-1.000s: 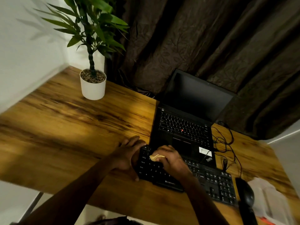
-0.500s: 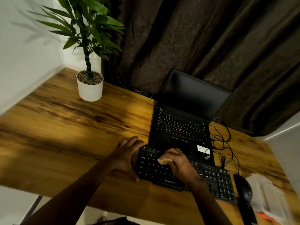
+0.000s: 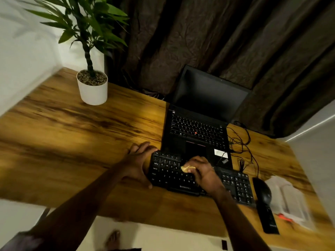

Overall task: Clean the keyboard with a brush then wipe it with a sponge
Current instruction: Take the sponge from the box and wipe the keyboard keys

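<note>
A black external keyboard [image 3: 168, 171] lies on the wooden desk [image 3: 72, 134] in front of a laptop. My right hand [image 3: 203, 171] presses a small yellow sponge [image 3: 187, 169] onto the keys near the keyboard's middle. Only a bit of the sponge shows under my fingers. My left hand [image 3: 139, 162] rests against the keyboard's left end, fingers spread along its edge, thumb at the front corner. No brush is in view.
An open black laptop [image 3: 197, 131] stands just behind the keyboard. A potted plant [image 3: 92, 87] is at the back left. At the right lie a black mouse [image 3: 262, 191], tangled cables [image 3: 239, 142], a black remote-like bar [image 3: 268, 220] and a clear plastic pack [image 3: 288, 198].
My right hand has slid the sponge rightward along the keys, from the keyboard's left part toward its middle. My left hand has stayed at the left end.
</note>
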